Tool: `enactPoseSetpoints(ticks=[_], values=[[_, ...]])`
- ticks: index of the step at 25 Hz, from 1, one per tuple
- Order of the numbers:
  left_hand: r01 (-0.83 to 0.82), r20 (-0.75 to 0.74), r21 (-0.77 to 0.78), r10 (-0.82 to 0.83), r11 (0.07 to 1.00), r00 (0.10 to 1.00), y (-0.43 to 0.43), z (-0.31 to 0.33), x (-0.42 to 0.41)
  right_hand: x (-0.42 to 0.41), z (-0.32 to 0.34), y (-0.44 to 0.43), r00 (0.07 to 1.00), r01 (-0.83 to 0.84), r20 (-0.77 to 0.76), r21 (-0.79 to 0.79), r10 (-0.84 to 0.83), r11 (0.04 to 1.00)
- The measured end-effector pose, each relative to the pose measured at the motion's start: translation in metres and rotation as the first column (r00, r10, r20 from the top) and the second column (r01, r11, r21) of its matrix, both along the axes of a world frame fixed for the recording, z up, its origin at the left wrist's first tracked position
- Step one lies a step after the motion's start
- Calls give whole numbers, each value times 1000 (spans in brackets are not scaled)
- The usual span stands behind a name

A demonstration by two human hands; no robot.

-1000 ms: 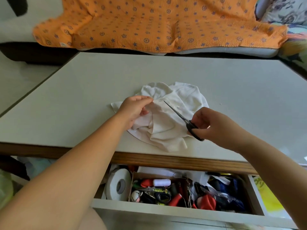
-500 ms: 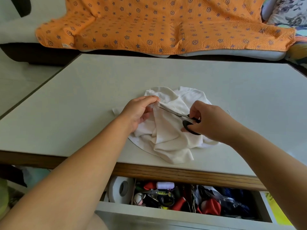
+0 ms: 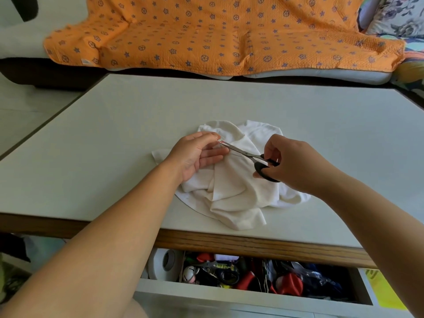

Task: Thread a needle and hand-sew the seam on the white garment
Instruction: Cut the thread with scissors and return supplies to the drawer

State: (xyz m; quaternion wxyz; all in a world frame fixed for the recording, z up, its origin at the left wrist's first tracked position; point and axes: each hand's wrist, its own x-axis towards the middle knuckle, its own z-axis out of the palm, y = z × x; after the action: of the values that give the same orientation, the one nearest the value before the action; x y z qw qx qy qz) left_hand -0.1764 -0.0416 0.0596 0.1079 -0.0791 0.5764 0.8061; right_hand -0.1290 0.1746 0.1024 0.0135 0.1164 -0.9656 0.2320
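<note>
The white garment (image 3: 231,187) lies crumpled on the pale table (image 3: 114,138), near its front edge. My left hand (image 3: 195,154) hovers over the garment's left part, thumb and forefinger pinched together on something thin that I cannot make out; the other fingers are straight. My right hand (image 3: 291,164) grips the black-handled scissors (image 3: 250,157) over the garment. The steel blades point left and their tips sit just beside my left fingertips. No needle or thread is clearly visible.
An open drawer (image 3: 229,292) below the table's wooden front edge holds thread spools, small tools and a white tape roll (image 3: 164,263). An orange patterned blanket (image 3: 218,35) covers a sofa behind the table.
My right hand has brought the scissors leftward, so the blade tips now sit at my left fingertips. My left hand has lifted slightly off the cloth, its lower fingers straightened.
</note>
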Motion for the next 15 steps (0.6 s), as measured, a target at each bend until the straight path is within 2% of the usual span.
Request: enactPoseSetpoints(ticks=[15], values=[[32,3,-27,-32,999,999,-3,2,1,-6,2,-5,1000,12,-5,50,-12,999]])
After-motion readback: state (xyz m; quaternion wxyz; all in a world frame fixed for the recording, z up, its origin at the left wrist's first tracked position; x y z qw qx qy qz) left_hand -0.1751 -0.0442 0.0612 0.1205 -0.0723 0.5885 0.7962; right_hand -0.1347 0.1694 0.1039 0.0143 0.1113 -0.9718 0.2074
